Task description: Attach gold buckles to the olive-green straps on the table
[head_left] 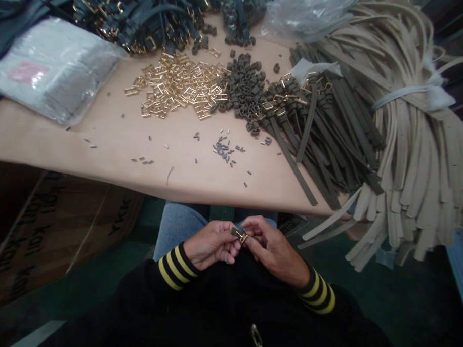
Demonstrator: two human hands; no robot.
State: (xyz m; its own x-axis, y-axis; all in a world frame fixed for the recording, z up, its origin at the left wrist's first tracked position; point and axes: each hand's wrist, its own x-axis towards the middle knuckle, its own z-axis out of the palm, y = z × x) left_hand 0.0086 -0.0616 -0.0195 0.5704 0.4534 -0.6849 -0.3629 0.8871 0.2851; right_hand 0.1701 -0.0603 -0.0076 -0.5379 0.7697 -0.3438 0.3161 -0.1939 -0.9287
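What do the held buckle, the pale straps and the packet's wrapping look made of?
Held buckle: probably metal, gold-toned and shiny, from its bright glints.
Pale straps: perhaps leather or imitation leather, matte, with smooth flat faces; the look leaves it open.
Packet's wrapping: seems clear plastic film, glossy, with creases and highlights.

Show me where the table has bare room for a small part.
Bare table lies front-left, between the plastic packet and the front edge. Another strip lies between the grey bits and that edge. Crowded: back and right, with gold buckles, olive loops and straps.
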